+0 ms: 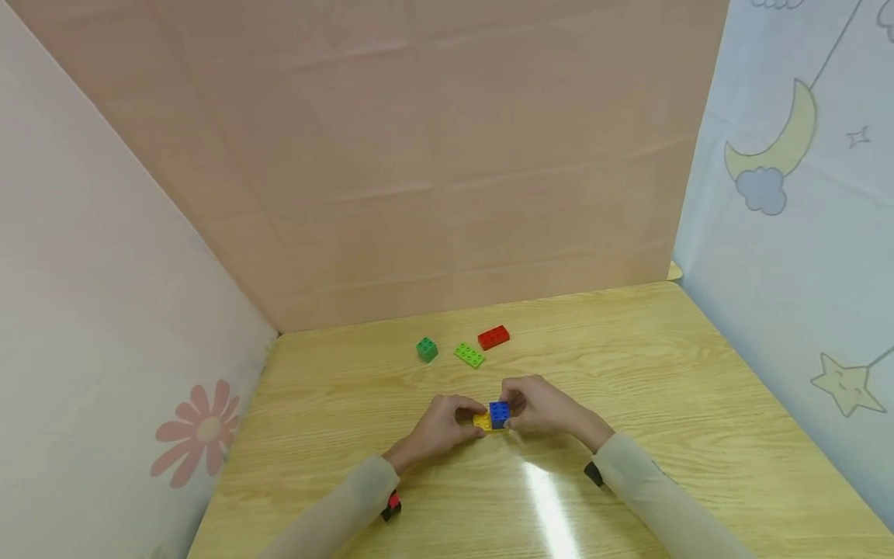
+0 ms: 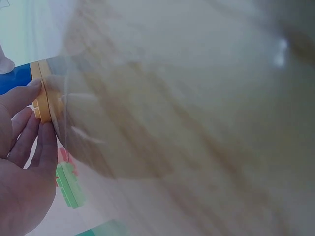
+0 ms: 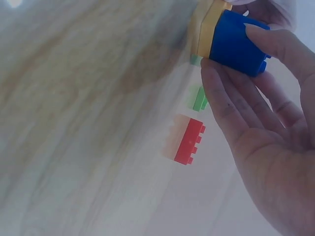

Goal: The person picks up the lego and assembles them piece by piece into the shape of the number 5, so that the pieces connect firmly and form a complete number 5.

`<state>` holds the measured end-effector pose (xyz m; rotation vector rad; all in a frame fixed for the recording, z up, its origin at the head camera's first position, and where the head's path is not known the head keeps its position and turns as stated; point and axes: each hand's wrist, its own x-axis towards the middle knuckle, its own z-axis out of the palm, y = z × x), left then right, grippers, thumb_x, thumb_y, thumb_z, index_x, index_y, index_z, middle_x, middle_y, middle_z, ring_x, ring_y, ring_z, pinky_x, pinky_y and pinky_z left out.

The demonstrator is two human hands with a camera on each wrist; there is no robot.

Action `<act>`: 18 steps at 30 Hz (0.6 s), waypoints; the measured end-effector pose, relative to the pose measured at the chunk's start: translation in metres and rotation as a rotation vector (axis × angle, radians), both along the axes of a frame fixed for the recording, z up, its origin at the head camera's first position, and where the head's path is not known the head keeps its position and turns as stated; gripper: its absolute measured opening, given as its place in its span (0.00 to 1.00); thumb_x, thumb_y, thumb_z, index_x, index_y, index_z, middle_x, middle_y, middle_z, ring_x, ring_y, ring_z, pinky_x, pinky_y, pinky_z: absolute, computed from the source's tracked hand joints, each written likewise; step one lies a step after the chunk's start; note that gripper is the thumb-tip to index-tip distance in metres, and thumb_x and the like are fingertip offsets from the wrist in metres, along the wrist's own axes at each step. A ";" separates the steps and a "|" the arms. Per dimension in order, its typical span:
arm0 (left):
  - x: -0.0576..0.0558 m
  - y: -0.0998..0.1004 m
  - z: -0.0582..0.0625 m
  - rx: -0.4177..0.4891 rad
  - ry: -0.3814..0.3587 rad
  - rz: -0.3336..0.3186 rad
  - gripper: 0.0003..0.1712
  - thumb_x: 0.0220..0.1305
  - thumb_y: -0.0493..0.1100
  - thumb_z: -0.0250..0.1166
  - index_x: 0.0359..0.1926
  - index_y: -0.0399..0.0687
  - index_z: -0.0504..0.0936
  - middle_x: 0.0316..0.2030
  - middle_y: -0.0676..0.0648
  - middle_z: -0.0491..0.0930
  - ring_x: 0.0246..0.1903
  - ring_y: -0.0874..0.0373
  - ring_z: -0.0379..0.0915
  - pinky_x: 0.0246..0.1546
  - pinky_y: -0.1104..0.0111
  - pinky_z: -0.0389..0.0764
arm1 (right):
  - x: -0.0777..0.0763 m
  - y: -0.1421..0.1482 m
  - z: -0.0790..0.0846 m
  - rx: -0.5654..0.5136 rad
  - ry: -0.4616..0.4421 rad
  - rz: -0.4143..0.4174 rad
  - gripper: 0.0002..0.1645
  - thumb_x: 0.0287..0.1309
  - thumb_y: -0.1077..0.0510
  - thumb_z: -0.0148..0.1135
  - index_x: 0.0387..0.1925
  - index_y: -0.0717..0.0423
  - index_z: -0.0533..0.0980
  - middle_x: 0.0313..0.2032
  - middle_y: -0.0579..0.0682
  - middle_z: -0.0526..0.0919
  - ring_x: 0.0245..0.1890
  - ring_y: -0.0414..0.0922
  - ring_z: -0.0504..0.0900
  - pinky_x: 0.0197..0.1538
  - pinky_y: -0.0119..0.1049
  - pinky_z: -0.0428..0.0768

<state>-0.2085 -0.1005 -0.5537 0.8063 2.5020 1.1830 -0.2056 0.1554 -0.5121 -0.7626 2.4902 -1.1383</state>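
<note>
In the head view a yellow brick (image 1: 482, 421) lies low on the table, with a blue brick (image 1: 499, 415) seated on its right part. My left hand (image 1: 443, 425) pinches the yellow brick from the left, thumb on the near side and fingers behind. The blue brick is held between thumb and fingers of my right hand (image 1: 545, 405). Seen from the right wrist, the blue brick (image 3: 238, 42) sits against the yellow brick (image 3: 209, 29) with no gap that I can make out. The left wrist view shows the yellow brick's (image 2: 43, 93) edge at the left fingertips.
Beyond the hands lie a dark green brick (image 1: 427, 349), a flat light green brick (image 1: 469, 355) and a red brick (image 1: 493, 338). A brown backdrop (image 1: 447, 194) stands at the table's (image 1: 335, 388) far edge. Patterned walls stand left and right.
</note>
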 end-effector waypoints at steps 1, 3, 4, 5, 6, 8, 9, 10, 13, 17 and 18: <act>0.000 0.000 0.000 0.003 -0.002 0.000 0.18 0.62 0.43 0.78 0.54 0.53 0.90 0.52 0.56 0.90 0.55 0.65 0.83 0.61 0.67 0.83 | 0.000 -0.001 0.001 0.006 -0.006 0.000 0.14 0.54 0.66 0.78 0.37 0.53 0.79 0.41 0.49 0.90 0.41 0.41 0.89 0.44 0.33 0.88; 0.000 -0.001 0.001 0.006 -0.005 0.002 0.18 0.62 0.43 0.79 0.53 0.53 0.90 0.52 0.56 0.90 0.55 0.65 0.83 0.60 0.68 0.83 | -0.001 -0.002 0.002 0.012 -0.024 -0.003 0.15 0.53 0.66 0.78 0.37 0.53 0.79 0.41 0.49 0.90 0.41 0.41 0.89 0.45 0.34 0.89; 0.000 -0.001 0.001 0.006 -0.005 0.003 0.18 0.62 0.43 0.79 0.53 0.53 0.91 0.52 0.56 0.90 0.55 0.65 0.83 0.60 0.69 0.84 | -0.002 -0.003 0.003 0.014 -0.032 -0.005 0.15 0.53 0.66 0.78 0.37 0.53 0.79 0.41 0.50 0.90 0.41 0.42 0.89 0.45 0.35 0.89; 0.000 -0.001 0.001 0.007 -0.008 0.004 0.18 0.62 0.43 0.79 0.53 0.52 0.91 0.52 0.55 0.90 0.55 0.65 0.84 0.59 0.69 0.84 | -0.002 -0.003 0.004 0.016 -0.039 -0.007 0.15 0.53 0.67 0.78 0.37 0.53 0.79 0.41 0.50 0.89 0.41 0.42 0.89 0.45 0.36 0.89; 0.000 -0.001 0.002 0.009 -0.005 0.005 0.18 0.62 0.43 0.79 0.53 0.52 0.91 0.51 0.55 0.90 0.55 0.64 0.84 0.59 0.69 0.84 | -0.002 -0.003 0.004 0.015 -0.045 -0.008 0.15 0.52 0.67 0.78 0.36 0.54 0.79 0.42 0.50 0.89 0.42 0.43 0.89 0.45 0.36 0.89; 0.001 -0.001 0.002 0.010 -0.009 0.010 0.18 0.62 0.43 0.79 0.53 0.52 0.91 0.52 0.55 0.90 0.55 0.64 0.84 0.59 0.69 0.84 | -0.003 -0.004 0.004 0.017 -0.056 -0.013 0.16 0.52 0.68 0.78 0.36 0.54 0.78 0.42 0.50 0.89 0.42 0.44 0.89 0.46 0.37 0.90; 0.001 -0.001 0.003 0.011 -0.011 0.013 0.18 0.62 0.43 0.79 0.53 0.52 0.91 0.52 0.55 0.90 0.55 0.64 0.84 0.59 0.68 0.84 | -0.004 -0.005 0.004 0.018 -0.061 -0.015 0.16 0.52 0.68 0.78 0.36 0.54 0.78 0.42 0.50 0.89 0.42 0.44 0.89 0.46 0.37 0.90; 0.001 -0.001 0.003 0.012 -0.014 0.015 0.18 0.62 0.42 0.79 0.53 0.52 0.91 0.52 0.54 0.90 0.55 0.63 0.84 0.59 0.68 0.84 | -0.004 -0.005 0.004 0.020 -0.065 -0.017 0.16 0.52 0.68 0.79 0.36 0.53 0.78 0.42 0.50 0.89 0.42 0.44 0.89 0.46 0.37 0.90; 0.002 -0.001 0.004 0.016 -0.026 0.021 0.18 0.62 0.42 0.79 0.53 0.52 0.91 0.52 0.54 0.90 0.55 0.63 0.84 0.59 0.68 0.84 | -0.005 -0.005 0.004 0.024 -0.082 -0.024 0.17 0.51 0.68 0.79 0.36 0.53 0.78 0.42 0.50 0.89 0.43 0.44 0.90 0.45 0.38 0.90; 0.003 0.001 0.005 0.027 -0.036 0.023 0.18 0.62 0.42 0.79 0.53 0.52 0.91 0.52 0.54 0.90 0.55 0.62 0.84 0.59 0.69 0.84 | -0.005 -0.005 0.006 0.023 -0.107 -0.034 0.17 0.50 0.69 0.79 0.35 0.54 0.78 0.42 0.50 0.88 0.42 0.45 0.90 0.44 0.38 0.90; 0.003 0.001 0.005 0.030 -0.040 0.025 0.18 0.62 0.42 0.79 0.53 0.52 0.91 0.52 0.54 0.90 0.55 0.62 0.84 0.59 0.69 0.84 | -0.005 -0.005 0.007 0.023 -0.112 -0.038 0.17 0.50 0.69 0.79 0.35 0.54 0.78 0.42 0.50 0.88 0.42 0.45 0.90 0.44 0.38 0.90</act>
